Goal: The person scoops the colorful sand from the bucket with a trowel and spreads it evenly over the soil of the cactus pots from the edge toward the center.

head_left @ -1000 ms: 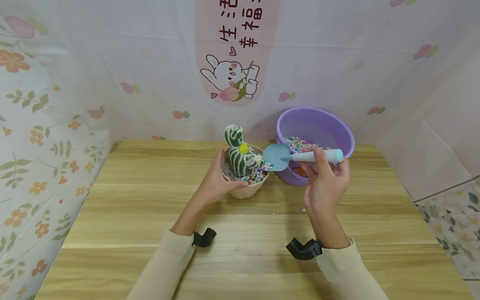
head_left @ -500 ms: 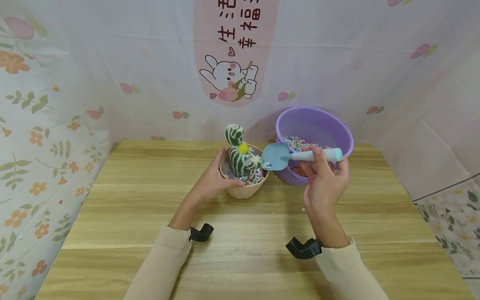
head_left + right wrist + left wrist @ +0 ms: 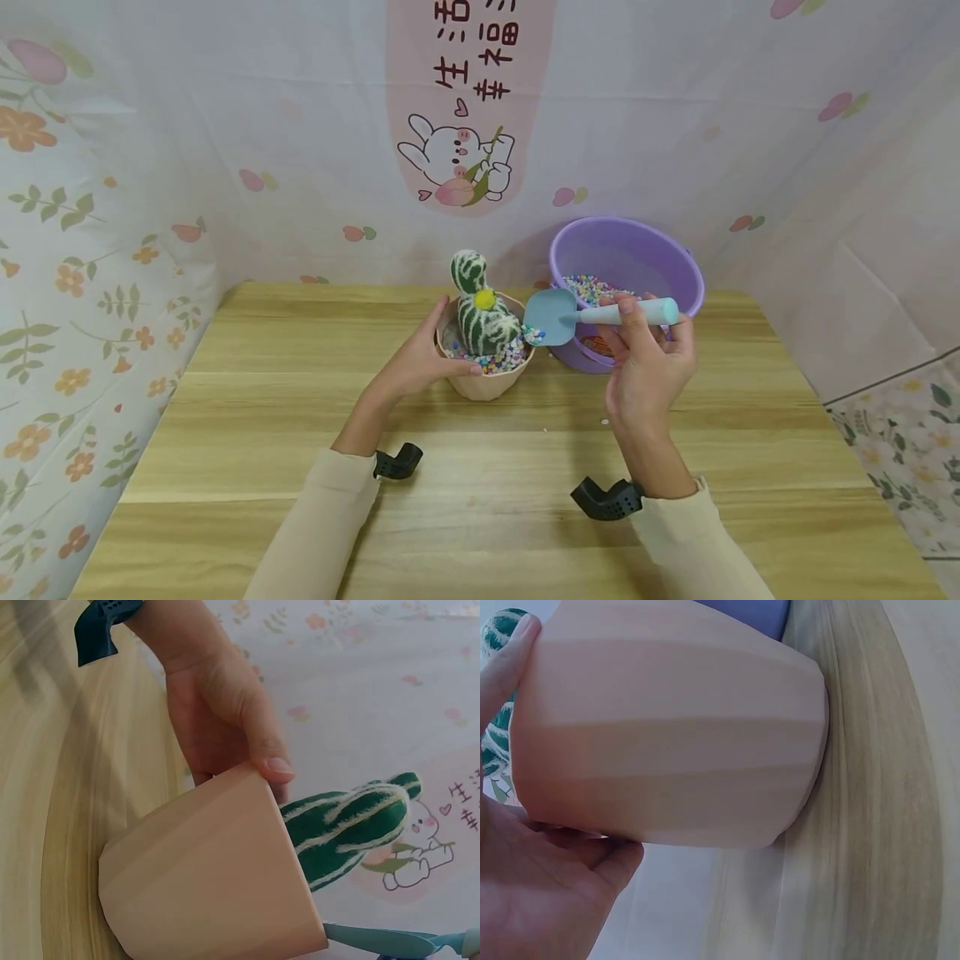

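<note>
My left hand (image 3: 416,358) grips the side of a pale peach faceted flowerpot (image 3: 483,386), its thumb over the rim. A green and white striped toy cactus (image 3: 480,323) with a yellow pompom stands in the pot, leaning slightly. Colourful pebbles (image 3: 512,358) lie around its base on the near and right side. In my right hand (image 3: 647,362) is the pale handle of a light blue toy shovel (image 3: 553,317), held between thumb and fingers. The blade's tip is right at the pot's right rim, with a small cluster of pebbles at its corner. The right wrist view shows the blade (image 3: 382,940) edge-on.
Behind the shovel stands a purple bucket (image 3: 660,237) with more colourful pebbles (image 3: 592,289) inside. A few stray pebbles (image 3: 605,422) lie on the wooden table (image 3: 480,508). A printed cloth (image 3: 300,150) hangs behind the table.
Some pebbles at the shovel's tip have gone down into the pot, leaving a smaller cluster. My left wrist has shifted slightly left, its thumb a little back along the rim. The shovel stays nearly still.
</note>
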Tool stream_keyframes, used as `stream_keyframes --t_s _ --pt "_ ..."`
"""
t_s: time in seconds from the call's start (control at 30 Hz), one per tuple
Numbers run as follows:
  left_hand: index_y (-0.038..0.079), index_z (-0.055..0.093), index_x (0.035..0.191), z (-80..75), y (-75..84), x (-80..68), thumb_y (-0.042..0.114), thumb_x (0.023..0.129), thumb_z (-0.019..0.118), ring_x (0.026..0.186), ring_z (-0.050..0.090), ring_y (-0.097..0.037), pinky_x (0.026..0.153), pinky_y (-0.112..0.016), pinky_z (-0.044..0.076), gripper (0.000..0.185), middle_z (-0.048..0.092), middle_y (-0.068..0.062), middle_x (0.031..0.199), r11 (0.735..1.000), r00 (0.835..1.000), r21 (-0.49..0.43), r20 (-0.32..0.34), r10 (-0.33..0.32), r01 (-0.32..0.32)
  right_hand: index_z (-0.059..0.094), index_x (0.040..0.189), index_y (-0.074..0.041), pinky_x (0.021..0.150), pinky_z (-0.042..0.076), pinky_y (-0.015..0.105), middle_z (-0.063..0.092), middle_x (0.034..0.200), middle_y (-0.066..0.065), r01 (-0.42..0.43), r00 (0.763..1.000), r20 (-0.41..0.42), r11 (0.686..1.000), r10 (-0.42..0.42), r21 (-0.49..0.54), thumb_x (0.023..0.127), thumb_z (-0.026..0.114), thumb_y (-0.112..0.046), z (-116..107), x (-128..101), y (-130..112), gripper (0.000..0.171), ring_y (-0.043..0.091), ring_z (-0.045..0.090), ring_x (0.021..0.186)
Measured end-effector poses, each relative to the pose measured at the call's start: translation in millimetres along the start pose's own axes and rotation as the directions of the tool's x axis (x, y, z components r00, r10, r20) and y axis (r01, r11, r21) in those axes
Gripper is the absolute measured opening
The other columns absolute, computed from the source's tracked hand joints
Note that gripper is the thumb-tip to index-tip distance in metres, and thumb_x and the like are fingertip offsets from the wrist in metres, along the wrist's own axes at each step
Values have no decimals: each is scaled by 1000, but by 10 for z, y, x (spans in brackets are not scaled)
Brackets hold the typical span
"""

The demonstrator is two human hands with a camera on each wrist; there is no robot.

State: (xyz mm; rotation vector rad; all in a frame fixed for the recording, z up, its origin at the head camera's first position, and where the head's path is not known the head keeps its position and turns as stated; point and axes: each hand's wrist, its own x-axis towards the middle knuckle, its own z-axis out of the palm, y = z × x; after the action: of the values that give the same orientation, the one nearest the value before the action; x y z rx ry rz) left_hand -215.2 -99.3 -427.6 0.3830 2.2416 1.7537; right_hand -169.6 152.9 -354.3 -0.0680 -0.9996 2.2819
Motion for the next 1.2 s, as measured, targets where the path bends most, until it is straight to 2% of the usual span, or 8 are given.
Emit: stream_keyframes --t_s 0.13,0.23,0.27,0.47,0.5,0.63,0.93,1.2 --pt "20 -3 158 9 -34 -3 29 72 87 146 20 -28 117 -49 20 124 5 -8 163 1000 1000 -21 -14 -1 1 52 104 13 65 58 40 65 89 25 16 1000 16 1000 -16 -9 77 78 3 -3 -13 20 39 35 71 80" --pt "21 -1 158 35 -52 -32 30 73 86 146 20 -26 117 -49 20 122 8 -6 163 1000 998 -4 -54 17 -17 52 105 13 66 58 40 65 89 25 27 999 31 1000 -27 -5 77 78 4 0 -19 28 39 34 71 81" --pt "19 0 158 50 -2 -64 27 75 85 147 18 -26 118 -48 19 119 8 -6 163 1000 998 7 -62 23 -22 52 105 13 66 58 40 66 89 25 28 999 32 1000 -28 -6 77 78 3 1 -20 26 39 34 71 81" --pt "12 1 157 198 26 -92 39 73 86 148 15 -27 117 -50 20 122 10 -10 162 986 987 158 -137 80 -58 52 105 14 65 58 39 67 88 26 42 999 32 999 -42 2 77 78 6 -4 -21 28 39 35 71 79" --pt "13 1 158 213 -23 -69 43 70 86 148 15 -26 117 -50 20 126 11 -9 162 982 985 177 -148 92 -65 53 104 14 66 58 40 67 88 26 44 998 33 999 -44 3 77 78 6 -3 -22 31 38 35 71 80" --pt "14 1 158 209 -24 -62 47 68 86 147 17 -24 117 -50 21 128 15 -7 161 980 984 186 -150 96 -68 52 105 15 67 58 40 66 89 25 50 998 39 999 -50 -6 76 78 6 12 -29 31 40 35 70 85" --pt "14 13 156 134 -17 1 35 69 89 143 27 -16 118 -41 22 117 28 2 156 976 980 143 -93 178 -164 52 104 14 67 58 39 67 88 26 64 996 64 998 -64 2 78 76 8 19 -33 20 36 36 70 84" --pt "15 11 156 135 -31 0 32 70 89 144 25 -14 118 -40 20 117 27 4 157 982 982 98 -83 169 -161 52 106 13 71 58 42 67 89 27 72 992 102 997 -72 5 79 74 8 39 -21 -15 35 37 70 83"
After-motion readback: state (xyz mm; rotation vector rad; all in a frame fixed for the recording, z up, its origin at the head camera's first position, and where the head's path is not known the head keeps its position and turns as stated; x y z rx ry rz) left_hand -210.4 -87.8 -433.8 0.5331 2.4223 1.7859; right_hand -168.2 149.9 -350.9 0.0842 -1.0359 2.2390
